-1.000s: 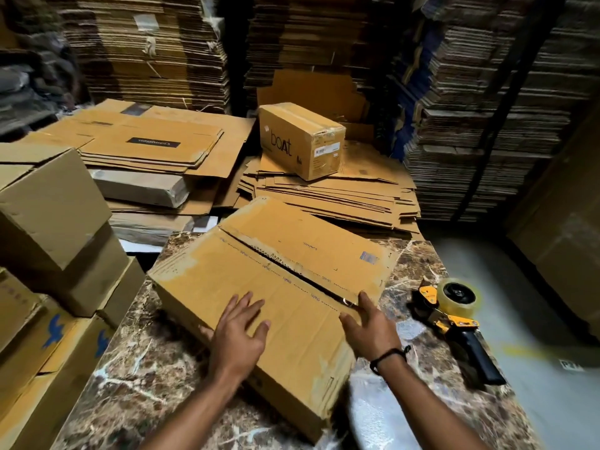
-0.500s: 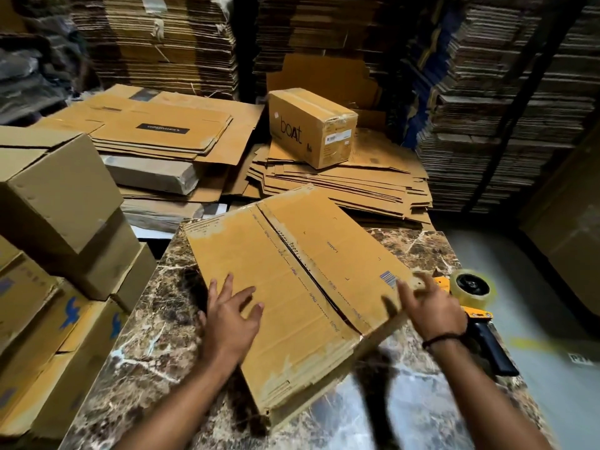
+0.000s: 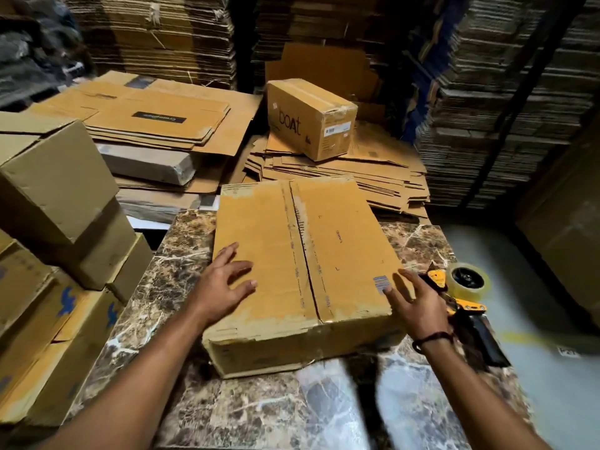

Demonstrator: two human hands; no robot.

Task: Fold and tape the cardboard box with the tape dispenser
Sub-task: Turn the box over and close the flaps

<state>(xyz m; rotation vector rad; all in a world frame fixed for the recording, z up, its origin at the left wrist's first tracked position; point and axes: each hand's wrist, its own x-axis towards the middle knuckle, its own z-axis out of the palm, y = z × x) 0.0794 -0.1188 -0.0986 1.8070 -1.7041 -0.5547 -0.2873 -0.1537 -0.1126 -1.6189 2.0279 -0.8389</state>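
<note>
Flaps folded, seam untaped.
The box (image 3: 337, 241) sits on the table (image 3: 181, 254); the left hand (image 3: 224, 287) lies flat on its left flap, the right hand (image 3: 418, 303) is spread open at its right edge, holding nothing. Press the flaps level and the seam (image 3: 305, 254) tight before reaching for the dispenser (image 3: 461, 293) just beside.

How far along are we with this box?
Done: the cardboard box sits on the table, top flaps folded shut. In hand: left hand rests on it, right hand open at its right edge. Left: the seam looks untaped; the tape dispenser lies unheld.
</note>
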